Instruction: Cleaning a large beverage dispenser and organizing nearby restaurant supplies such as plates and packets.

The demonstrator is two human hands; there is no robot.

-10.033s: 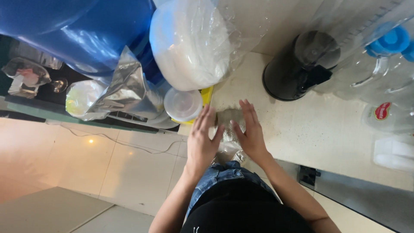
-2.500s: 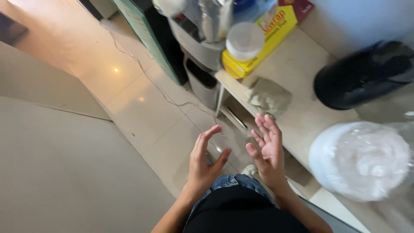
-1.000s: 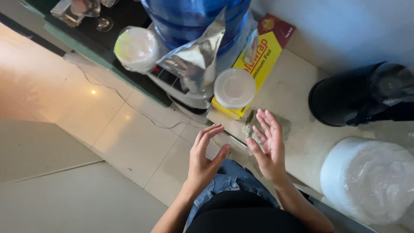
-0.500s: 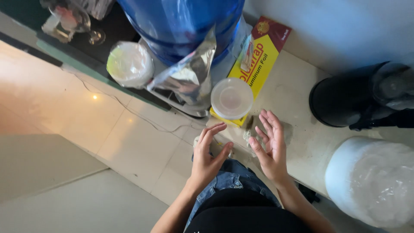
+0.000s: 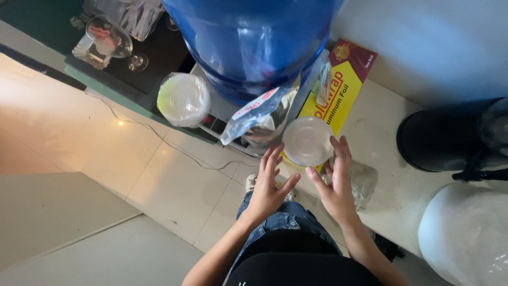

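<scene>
Head view. The left hand is open, fingers spread and pointing toward 1 o'clock, holding nothing; its fingertips stop just short of the round plastic lid. The right hand is also open, fingers extended toward 12 o'clock, its fingertips at the lid's rim at 4 o'clock; contact cannot be confirmed. Neither hand grasps anything.

The lid is circular, translucent white, lying flat with its face up; being round, it has no long axis. It sits at the near end of a long yellow and red foil box, whose long axis runs from 7 o'clock to 1 o'clock along the desk.

At 10 o'clock of the lid, just beside it, a crumpled silver foil pouch leans against a large blue water bottle. Under the right hand lies a clear plastic bag, flat on the desk. At 3 o'clock, well apart, stands a black round container; at 5 o'clock, a bagged stack of white plates. At 9 o'clock, a wrapped white bowl; beyond it, a wine glass on a dark shelf.

The desk edge runs just below the lid, toward the person. Open desk surface lies between the foil box and the black container. Tiled floor is open to the left.
</scene>
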